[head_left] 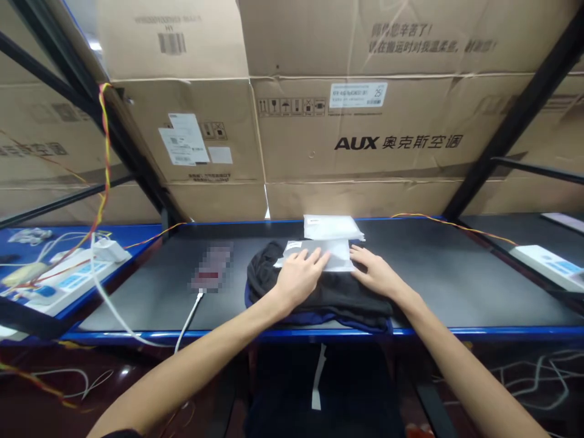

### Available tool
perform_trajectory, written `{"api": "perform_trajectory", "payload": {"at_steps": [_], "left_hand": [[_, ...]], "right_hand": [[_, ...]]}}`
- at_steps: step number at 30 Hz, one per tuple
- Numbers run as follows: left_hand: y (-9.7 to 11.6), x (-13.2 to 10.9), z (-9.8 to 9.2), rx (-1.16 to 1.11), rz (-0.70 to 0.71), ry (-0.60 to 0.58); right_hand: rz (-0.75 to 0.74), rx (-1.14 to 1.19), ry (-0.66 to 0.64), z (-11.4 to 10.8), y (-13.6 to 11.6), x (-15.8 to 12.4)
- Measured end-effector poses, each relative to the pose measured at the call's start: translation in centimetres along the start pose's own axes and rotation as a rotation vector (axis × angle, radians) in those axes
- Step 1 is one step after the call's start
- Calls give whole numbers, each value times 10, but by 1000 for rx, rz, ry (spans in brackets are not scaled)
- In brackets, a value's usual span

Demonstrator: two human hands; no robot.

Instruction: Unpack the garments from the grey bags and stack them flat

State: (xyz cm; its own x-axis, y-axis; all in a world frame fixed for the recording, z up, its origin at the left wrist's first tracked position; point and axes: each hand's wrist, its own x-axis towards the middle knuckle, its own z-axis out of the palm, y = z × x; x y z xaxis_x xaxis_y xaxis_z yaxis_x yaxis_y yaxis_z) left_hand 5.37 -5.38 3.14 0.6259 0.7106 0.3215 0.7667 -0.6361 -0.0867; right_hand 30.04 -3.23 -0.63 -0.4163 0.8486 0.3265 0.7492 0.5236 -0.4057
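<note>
A pile of dark folded clothing lies on the black table in front of me. On top of it rests a clear plastic bag. My left hand lies flat on the bag's left part, fingers stretched out. My right hand rests flat on the clothing at the bag's right edge, fingers spread. Behind them sits a small stack of further plastic bags.
A blurred-out flat device with a white cable lies left of the clothing. White power strips sit at left and right. Large cardboard boxes stand behind the table, and black frame struts cross at both sides.
</note>
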Motion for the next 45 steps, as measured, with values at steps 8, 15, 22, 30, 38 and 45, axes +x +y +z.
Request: {"api": "perform_trajectory", "payload": {"at_steps": [8, 15, 22, 30, 38, 45], "left_hand": [[-12, -4, 2, -147, 149, -48], [-76, -26, -16, -531, -22, 162], [-115, -42, 8, -456, 83, 51], [-110, -44, 15, -323, 202, 159], [-108, -45, 12, -347, 304, 244], [-111, -49, 19, -393, 334, 358]], "right_hand": [[29, -18, -29, 1, 5, -2], [123, -13, 33, -2, 4, -1], [54, 67, 97, -3, -10, -4], [30, -68, -154, -4, -15, -5], [27, -86, -186, -4, -15, -3], [-14, -176, -87, -10, -24, 1]]}}
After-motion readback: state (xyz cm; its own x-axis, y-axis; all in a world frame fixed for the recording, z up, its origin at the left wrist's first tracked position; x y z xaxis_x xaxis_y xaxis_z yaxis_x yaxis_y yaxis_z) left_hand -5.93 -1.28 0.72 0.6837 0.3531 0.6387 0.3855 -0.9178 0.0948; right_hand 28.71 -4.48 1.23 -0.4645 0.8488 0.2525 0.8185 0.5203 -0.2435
